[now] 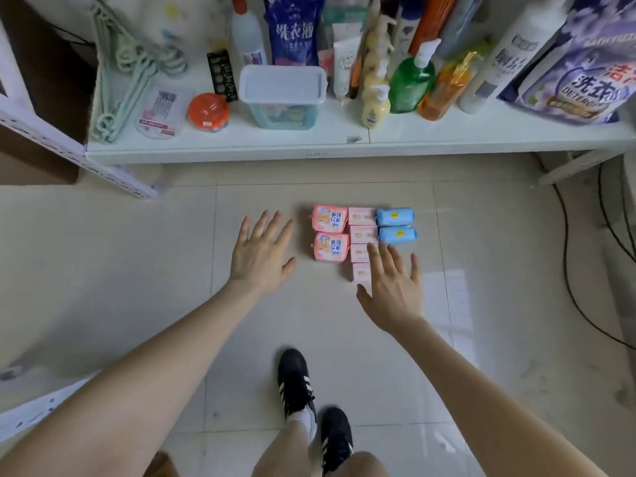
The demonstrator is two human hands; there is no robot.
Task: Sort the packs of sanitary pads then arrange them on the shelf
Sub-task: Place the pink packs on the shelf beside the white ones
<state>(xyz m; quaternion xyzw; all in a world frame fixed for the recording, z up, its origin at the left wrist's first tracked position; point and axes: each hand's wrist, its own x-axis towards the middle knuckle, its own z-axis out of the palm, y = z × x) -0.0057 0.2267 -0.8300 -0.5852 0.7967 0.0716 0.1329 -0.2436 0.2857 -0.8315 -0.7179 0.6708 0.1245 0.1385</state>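
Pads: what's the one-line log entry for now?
packs: three columns by kind, on floor | left hand: open, beside packs | right hand: open, over packs

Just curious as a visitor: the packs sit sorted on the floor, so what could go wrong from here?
1. The rows touch; the right hand over the pale pink packs might nudge the blue packs askew.
2. The shelf is crowded; its pump bottles could tip when packs go in.
3. Cables trail on the floor at right, a possible trip.
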